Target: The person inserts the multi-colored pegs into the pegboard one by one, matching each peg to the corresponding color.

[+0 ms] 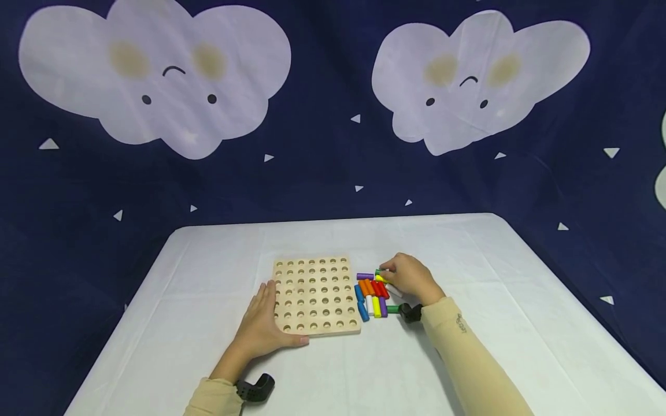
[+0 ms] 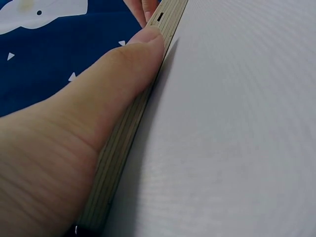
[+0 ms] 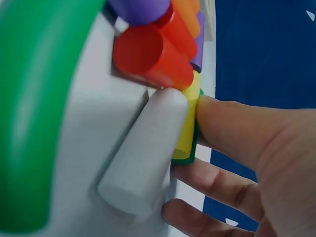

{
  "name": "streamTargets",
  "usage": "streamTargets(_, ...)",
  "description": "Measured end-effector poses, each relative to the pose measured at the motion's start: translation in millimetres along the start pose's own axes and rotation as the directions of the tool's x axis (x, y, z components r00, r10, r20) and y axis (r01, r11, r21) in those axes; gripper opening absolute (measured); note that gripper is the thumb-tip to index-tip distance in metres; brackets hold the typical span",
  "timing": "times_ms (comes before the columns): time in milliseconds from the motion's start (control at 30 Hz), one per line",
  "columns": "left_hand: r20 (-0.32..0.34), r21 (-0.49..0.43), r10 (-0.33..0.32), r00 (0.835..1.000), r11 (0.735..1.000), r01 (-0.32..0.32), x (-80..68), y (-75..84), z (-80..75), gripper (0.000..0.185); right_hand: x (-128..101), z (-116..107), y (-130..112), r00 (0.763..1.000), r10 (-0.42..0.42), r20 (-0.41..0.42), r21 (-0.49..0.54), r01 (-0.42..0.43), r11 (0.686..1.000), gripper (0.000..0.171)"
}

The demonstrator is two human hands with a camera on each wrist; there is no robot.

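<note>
on the table (image 1: 468, 248), left hand (image 1: 262, 326) lies flat, fingers together, at the board's (image 1: 316, 294) 8 o'clock corner; right hand (image 1: 411, 277) at 3 o'clock pinches a yellow peg (image 3: 187, 123) among pegs (image 1: 372, 292).

The place looks like a staged recording set rather than a lived-in room — a navy backdrop cloth (image 1: 322, 167) printed with pale smiling clouds and small triangles hangs behind and around a table (image 1: 468, 346) draped in plain white cloth — suggesting a child's playroom theme.
</note>
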State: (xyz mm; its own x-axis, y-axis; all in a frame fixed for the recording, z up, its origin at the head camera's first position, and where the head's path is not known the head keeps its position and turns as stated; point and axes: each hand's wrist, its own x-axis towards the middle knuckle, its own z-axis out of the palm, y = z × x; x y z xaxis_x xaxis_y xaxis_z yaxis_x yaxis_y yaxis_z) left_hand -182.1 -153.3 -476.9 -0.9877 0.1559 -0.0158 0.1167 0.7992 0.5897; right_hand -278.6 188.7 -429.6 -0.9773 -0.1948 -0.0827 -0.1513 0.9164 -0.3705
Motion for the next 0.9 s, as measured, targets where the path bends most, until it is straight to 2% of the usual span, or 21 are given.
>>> streamTargets(433, -0.009, 0.007, 0.012, 1.000, 1.000, -0.012, -1.4, 1.7, -0.9, 0.159, 7.7, -8.3, -3.0, 0.999, 0.027, 0.034, -0.009, -0.027, 1.000, 0.019)
streamTargets(667, -0.009, 0.011, 0.012, 1.000, 1.000, -0.012, -2.5, 1.7, 0.9, 0.159, 13.7, -7.6, 2.0, 0.997, -0.056, 0.060, -0.013, 0.057, 0.998, 0.013)
streamTargets(900, -0.010, 0.012, 0.010, 1.000, 1.000, -0.010, -1.3, 2.2, -1.0, 0.158, 22.3, -13.2, 5.7, 0.983, -0.156, 0.097, -0.042, 0.160, 0.986, 0.004)
